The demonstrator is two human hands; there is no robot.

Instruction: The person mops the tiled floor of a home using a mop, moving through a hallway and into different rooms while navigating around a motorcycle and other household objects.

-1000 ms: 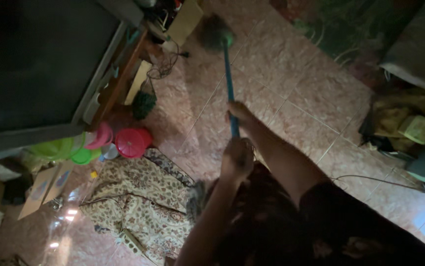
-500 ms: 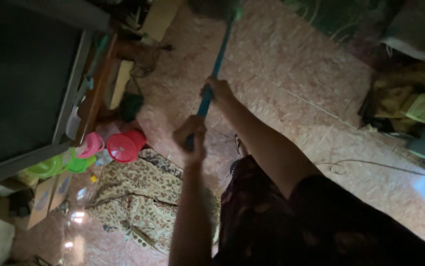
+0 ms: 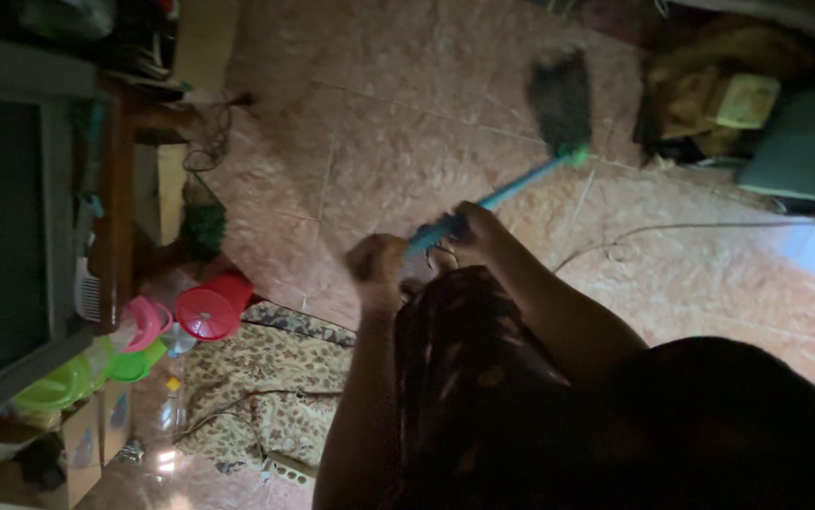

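Observation:
I hold a broom with a blue handle (image 3: 513, 192) in both hands. Its dark bristle head (image 3: 558, 94) rests on the pink tiled floor (image 3: 407, 123), joined to the handle by a green collar. My right hand (image 3: 471, 227) is closed around the handle lower down. My left hand (image 3: 375, 261) is closed around the handle's top end, close to my body. My dark patterned clothing fills the lower right.
A television (image 3: 1, 236) on a wooden stand (image 3: 122, 189) lines the left side. Red, pink and green plastic bowls (image 3: 207, 312) and a patterned cloth (image 3: 256, 387) lie beside it. A cable (image 3: 672, 231) crosses the floor. Bags and a cushion (image 3: 795, 142) sit at the upper right.
The broom head has swung to the right across the tiles, and both hands moved with the handle. The view has also shifted.

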